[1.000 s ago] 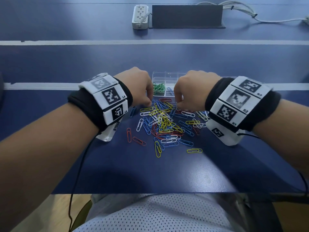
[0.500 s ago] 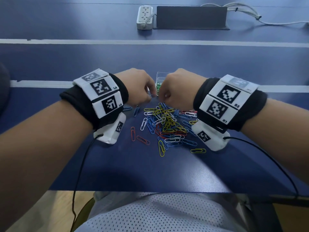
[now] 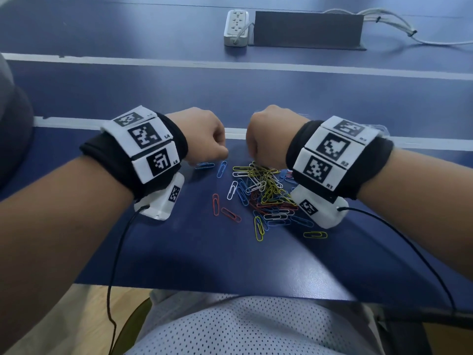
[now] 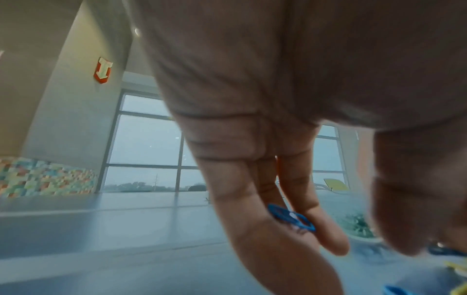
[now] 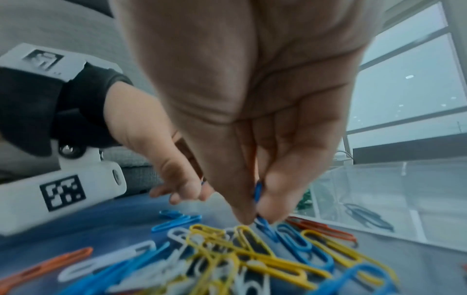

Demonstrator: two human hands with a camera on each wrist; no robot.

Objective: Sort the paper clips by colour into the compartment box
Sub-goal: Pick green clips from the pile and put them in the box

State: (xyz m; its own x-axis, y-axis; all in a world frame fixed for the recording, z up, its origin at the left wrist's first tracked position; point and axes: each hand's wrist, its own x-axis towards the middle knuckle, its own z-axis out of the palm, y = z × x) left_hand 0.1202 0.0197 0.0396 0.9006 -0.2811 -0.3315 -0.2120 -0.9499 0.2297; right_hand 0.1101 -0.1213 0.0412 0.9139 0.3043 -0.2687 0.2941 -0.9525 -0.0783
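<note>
Head view: both hands hover over the clip pile [image 3: 266, 193] on the bench [image 3: 204, 252] — most clips are still unsorted, the box hidden behind the wrists.

Left wrist view: the left hand [image 4: 278, 179] pinches a blue clip [image 4: 290, 217].

Right wrist view: the right hand [image 5: 252, 129] pinches another blue one [image 5: 257, 192] — the box [image 5: 379, 199] just beside holds few clips.

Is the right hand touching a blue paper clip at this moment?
Touching. The right wrist view shows the right hand pinching a blue paper clip between thumb and fingertip.
</note>
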